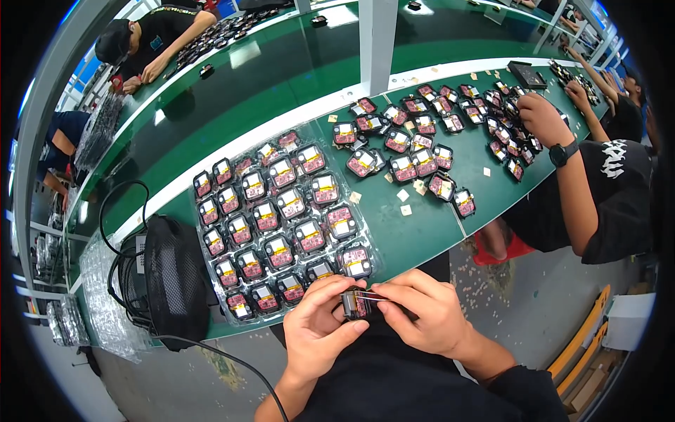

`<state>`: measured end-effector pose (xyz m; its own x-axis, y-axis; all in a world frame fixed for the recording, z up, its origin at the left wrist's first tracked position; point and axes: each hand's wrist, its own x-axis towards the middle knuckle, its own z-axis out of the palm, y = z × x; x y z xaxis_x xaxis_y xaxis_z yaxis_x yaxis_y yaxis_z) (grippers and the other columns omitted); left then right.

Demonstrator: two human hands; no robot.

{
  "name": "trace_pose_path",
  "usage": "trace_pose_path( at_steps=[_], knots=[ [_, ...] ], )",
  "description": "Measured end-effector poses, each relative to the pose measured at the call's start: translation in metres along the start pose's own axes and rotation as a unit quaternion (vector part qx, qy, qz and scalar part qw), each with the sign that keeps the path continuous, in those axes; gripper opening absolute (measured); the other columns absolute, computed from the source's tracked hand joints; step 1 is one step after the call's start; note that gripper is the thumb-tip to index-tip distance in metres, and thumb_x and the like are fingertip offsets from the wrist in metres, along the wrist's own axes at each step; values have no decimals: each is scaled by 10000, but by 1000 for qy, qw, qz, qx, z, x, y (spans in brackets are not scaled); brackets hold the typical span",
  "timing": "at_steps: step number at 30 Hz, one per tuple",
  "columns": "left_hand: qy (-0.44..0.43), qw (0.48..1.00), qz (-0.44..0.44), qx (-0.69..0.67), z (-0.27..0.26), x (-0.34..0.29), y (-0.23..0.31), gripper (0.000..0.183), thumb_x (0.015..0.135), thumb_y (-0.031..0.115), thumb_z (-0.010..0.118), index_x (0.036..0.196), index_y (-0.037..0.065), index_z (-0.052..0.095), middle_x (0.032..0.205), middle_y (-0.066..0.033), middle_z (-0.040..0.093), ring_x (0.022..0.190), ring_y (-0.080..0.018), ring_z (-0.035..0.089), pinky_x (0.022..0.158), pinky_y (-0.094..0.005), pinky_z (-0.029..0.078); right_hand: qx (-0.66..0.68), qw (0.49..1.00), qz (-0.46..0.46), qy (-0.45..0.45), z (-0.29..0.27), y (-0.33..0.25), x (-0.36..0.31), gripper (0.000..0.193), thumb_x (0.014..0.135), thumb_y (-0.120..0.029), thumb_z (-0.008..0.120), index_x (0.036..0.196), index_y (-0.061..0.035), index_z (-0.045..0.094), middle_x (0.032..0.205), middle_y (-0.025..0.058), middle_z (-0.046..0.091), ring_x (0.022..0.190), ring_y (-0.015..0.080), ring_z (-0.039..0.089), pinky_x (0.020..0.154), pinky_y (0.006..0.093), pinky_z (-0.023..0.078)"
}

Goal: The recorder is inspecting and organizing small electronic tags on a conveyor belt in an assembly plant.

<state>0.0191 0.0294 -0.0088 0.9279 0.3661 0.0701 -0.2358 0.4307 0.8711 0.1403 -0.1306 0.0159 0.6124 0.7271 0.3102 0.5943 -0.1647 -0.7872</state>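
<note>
Fingers of the left hand (313, 341) gripped a black-cased circuit module (351, 304) just before the clear plastic tray (365, 238); the right hand (429, 318) pinched slim tweezers (373, 297), apparently, at its side. Fine tweezer work seemed under way, the next move calling for steadiness. Beyond, similar modules (309, 235) sat trayed; loose modules (403, 168) lay farther right.

No words or numbers can be read clearly. Jagged white marks (614, 159), resembling lettering, stand on the black shirt (622, 204) at the right. On the dark shirt (158, 28) at the upper left, a small bluish mark (156, 43) is too small to read. Any print on the small black devices (278, 251) in rows and the wristwatch (560, 154) is likewise illegible.
</note>
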Motion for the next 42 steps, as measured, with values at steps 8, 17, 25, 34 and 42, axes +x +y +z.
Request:
trace_pose_path(
  at_steps=[8, 17, 25, 34, 42],
  knots=[
    [-4, 1000, 7, 5, 1, -1, -6, 585, 806, -188, 755, 1351, -54, 587, 1378, -173, 530, 1322, -335, 572, 1066, -435, 556, 24, 1000, 14, 0, 2, 4, -2, 219, 873, -17, 761, 1091, -15, 751, 894, 89, 698, 664, 220, 696, 576, 327, 566],
    [77, 995, -19, -65, 3, -7, -8, 568, 822, -143, 772, 1343, -48, 569, 1372, -166, 546, 1299, -324, 594, 1014, -388, 579, -79, 993, -63, 65, 6, 12, -5, 325, 775, -7, 790, 1098, -39, 769, 948, 57, 678, 637, 177, 645, 545, 309, 523],
    [66, 995, -40, -68, 4, -9, -7, 574, 821, -145, 771, 1348, -52, 563, 1377, -171, 549, 1294, -311, 595, 991, -370, 588, -171, 964, -176, 100, 12, 24, -6, 364, 735, -44, 775, 1098, -58, 782, 933, 33, 674, 596, 144, 572, 524, 276, 462],
    [68, 995, -49, -57, 2, -10, -9, 572, 830, -132, 776, 1355, -51, 565, 1402, -166, 535, 1301, -296, 586, 977, -351, 586, -55, 991, -96, 81, 12, 17, -5, 307, 771, 12, 807, 1073, -33, 774, 890, 57, 669, 644, 165, 651, 539, 297, 530],
    [60, 997, -31, -45, 4, -8, -8, 584, 829, -105, 795, 1364, -38, 571, 1426, -162, 502, 1317, -290, 566, 1019, -364, 564, 20, 999, -22, 28, 8, 13, -3, 281, 814, 29, 787, 1086, -43, 773, 886, 73, 672, 657, 183, 671, 554, 308, 547]
  ],
)
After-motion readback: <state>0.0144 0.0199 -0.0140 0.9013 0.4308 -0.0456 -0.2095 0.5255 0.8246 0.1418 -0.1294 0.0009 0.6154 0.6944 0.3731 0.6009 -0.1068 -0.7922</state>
